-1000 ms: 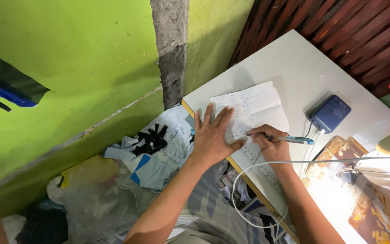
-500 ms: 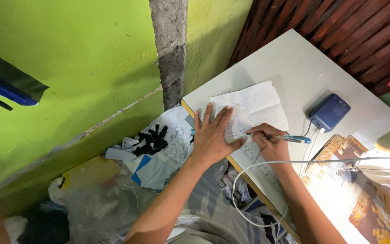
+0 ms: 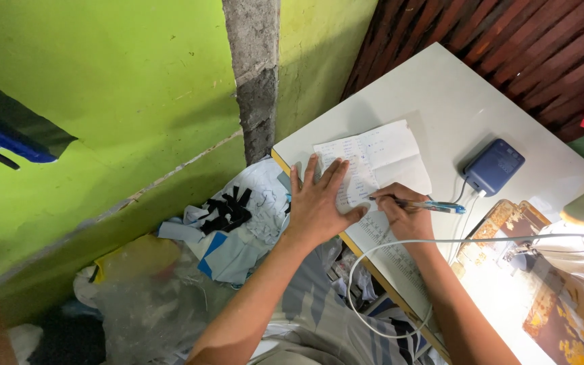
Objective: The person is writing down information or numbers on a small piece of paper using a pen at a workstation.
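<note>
Head view:
Left hand [image 3: 319, 203]: yours, flat, fingers spread, pinning the paper [image 3: 380, 159] at the table's [image 3: 441, 88] near-left edge.
Right hand [image 3: 407, 213]: closed around the pen [image 3: 434, 205], tip on paper.
Progress: upper rows written; lower sheet partly hidden.

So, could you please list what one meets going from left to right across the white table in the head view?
Left hand flat on the paper sheet → right hand → blue pen → blue box-shaped device → sewing machine.
</note>
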